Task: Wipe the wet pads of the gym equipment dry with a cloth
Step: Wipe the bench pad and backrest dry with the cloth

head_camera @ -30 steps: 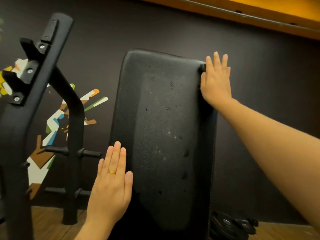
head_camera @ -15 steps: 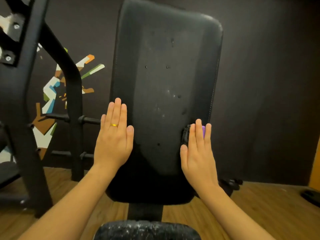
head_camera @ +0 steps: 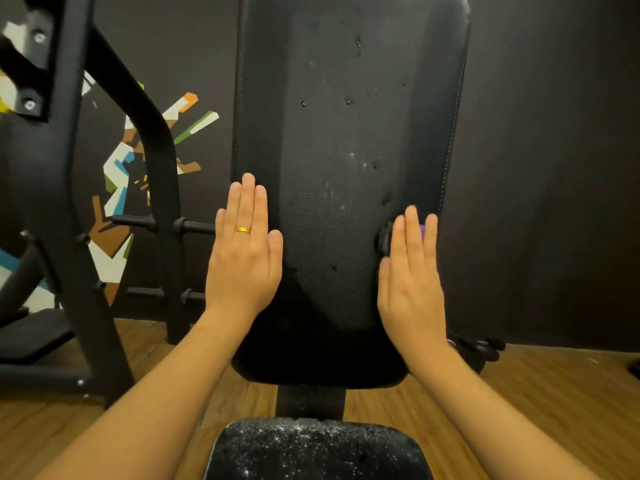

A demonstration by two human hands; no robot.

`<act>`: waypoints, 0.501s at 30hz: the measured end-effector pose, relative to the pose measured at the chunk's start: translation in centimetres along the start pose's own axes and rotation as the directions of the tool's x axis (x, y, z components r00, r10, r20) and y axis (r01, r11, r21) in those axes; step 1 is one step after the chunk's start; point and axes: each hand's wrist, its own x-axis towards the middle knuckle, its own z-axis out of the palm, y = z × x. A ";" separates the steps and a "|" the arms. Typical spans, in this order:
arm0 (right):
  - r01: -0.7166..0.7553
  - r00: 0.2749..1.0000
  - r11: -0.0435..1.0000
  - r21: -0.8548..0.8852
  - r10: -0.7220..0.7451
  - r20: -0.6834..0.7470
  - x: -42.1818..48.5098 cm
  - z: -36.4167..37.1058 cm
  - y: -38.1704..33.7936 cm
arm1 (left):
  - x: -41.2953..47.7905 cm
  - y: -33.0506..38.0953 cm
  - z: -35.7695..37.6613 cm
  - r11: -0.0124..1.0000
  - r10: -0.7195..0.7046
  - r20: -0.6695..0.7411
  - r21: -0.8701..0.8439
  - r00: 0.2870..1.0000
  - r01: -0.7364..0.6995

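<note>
A tall black back pad (head_camera: 339,133) stands upright in front of me, with droplets and wet streaks on its face. Below it, the black seat pad (head_camera: 311,452) is covered in water drops. My left hand (head_camera: 244,258), wearing a gold ring, lies flat and empty on the pad's lower left edge. My right hand (head_camera: 412,282) presses a dark cloth (head_camera: 383,237) against the pad's lower right edge. The hand hides most of the cloth, and a purple bit (head_camera: 421,230) shows between the fingers.
A black machine frame (head_camera: 69,202) with plate pegs (head_camera: 162,223) stands close on the left. Weight plates (head_camera: 478,351) lie on the wooden floor (head_camera: 554,410) behind the pad at right. A dark wall with a colourful mural (head_camera: 117,188) is behind.
My right hand slid with the cloth from the pad's top right corner down to its lower right edge. The view tilted down, bringing the seat pad in. The left hand stayed.
</note>
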 end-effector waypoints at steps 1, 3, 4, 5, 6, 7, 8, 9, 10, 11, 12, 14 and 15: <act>0.010 1.000 1.000 -0.016 -0.010 0.016 -1.9 0.4 -0.3 | 0.0 0.0 0.0 1.000 0.002 -0.003 0.011 1.000 -0.002; 0.020 0.998 0.999 -0.033 -0.018 0.067 -5.8 1.0 -0.9 | 0.1 0.0 0.0 0.999 0.007 -0.006 0.040 1.000 -0.007; 0.037 0.995 0.998 -0.051 -0.032 0.099 -7.7 1.3 -1.0 | 0.1 0.0 0.0 0.999 0.008 -0.003 0.050 1.000 -0.008; 0.069 0.989 0.995 -0.072 -0.059 0.137 -9.3 1.6 -1.0 | 0.0 0.1 0.0 0.999 0.007 0.000 0.054 1.000 -0.007; 0.111 0.980 0.990 -0.084 -0.095 0.174 -10.5 1.9 -0.8 | 0.0 0.1 0.0 0.998 0.005 0.001 0.056 1.000 -0.005; 0.149 0.970 0.985 -0.087 -0.128 0.206 -11.2 2.0 -0.5 | 0.0 0.1 0.0 0.998 0.005 -0.001 0.055 1.000 -0.005; 0.177 0.962 0.981 -0.085 -0.154 0.223 -11.5 2.1 -0.1 | 0.0 0.1 0.0 0.999 0.005 -0.003 0.053 1.000 -0.005; 0.200 0.958 0.977 -0.080 -0.178 0.227 -11.5 2.1 0.2 | 0.0 0.2 0.0 0.999 0.006 -0.005 0.051 1.000 -0.006; 0.230 0.952 0.970 -0.073 -0.209 0.224 -11.3 2.1 0.4 | 0.0 0.1 0.1 0.999 0.005 -0.008 0.051 1.000 -0.005; 0.266 0.943 0.961 -0.071 -0.244 0.225 -11.0 2.0 0.3 | 0.0 0.1 0.1 0.999 0.005 -0.011 0.051 1.000 -0.004; 0.305 0.932 0.949 -0.074 -0.282 0.228 -10.6 2.0 0.0 | 0.0 0.1 0.1 0.999 0.004 -0.014 0.052 1.000 -0.004; 0.395 0.903 0.916 -0.074 -0.372 0.216 -9.5 2.2 -1.8 | 0.0 0.1 0.1 0.999 0.008 -0.016 0.049 1.000 -0.008; 0.446 0.881 0.893 -0.059 -0.427 0.203 -8.9 2.6 -3.0 | 0.0 0.1 0.1 0.999 0.010 -0.015 0.044 1.000 -0.010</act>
